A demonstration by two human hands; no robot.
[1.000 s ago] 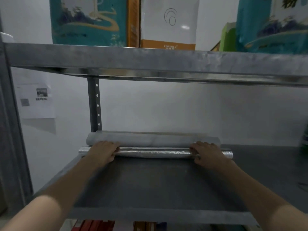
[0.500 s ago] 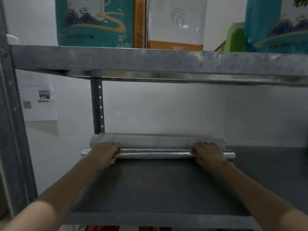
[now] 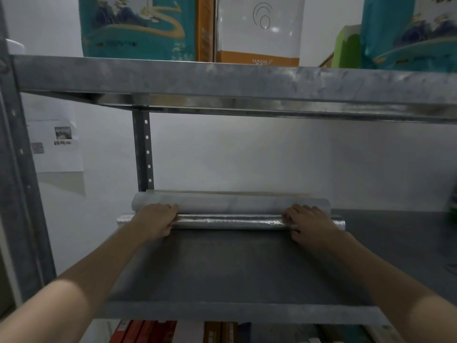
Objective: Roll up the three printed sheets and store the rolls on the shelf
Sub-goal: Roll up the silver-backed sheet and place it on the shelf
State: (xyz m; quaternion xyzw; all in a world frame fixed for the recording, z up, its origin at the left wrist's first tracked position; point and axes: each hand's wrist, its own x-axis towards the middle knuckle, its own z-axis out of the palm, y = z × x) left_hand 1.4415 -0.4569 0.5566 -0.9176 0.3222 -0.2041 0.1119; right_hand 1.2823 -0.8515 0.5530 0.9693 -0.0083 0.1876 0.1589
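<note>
A shiny silver roll (image 3: 230, 222) lies crosswise on the dark grey shelf board (image 3: 235, 268). My left hand (image 3: 153, 220) grips its left end, with the fingers curled over the top and the thumb in front. My right hand (image 3: 309, 222) grips its right end the same way. Right behind and touching it lies a thicker pale grey roll (image 3: 232, 204). The top edge of what looks like a third roll (image 3: 222, 192) shows behind that one, against the wall.
The upper metal shelf (image 3: 222, 80) hangs low overhead and carries teal packs (image 3: 138, 26) and a white and orange box (image 3: 259, 28). A perforated post (image 3: 143, 154) stands at the back left. Books (image 3: 148, 331) fill the level below. A green object (image 3: 453, 201) sits at the far right.
Both hands and the silver roll have barely shifted, staying against the grey roll. The view has tipped slightly, so the shelves sit a little lower in the frame.
</note>
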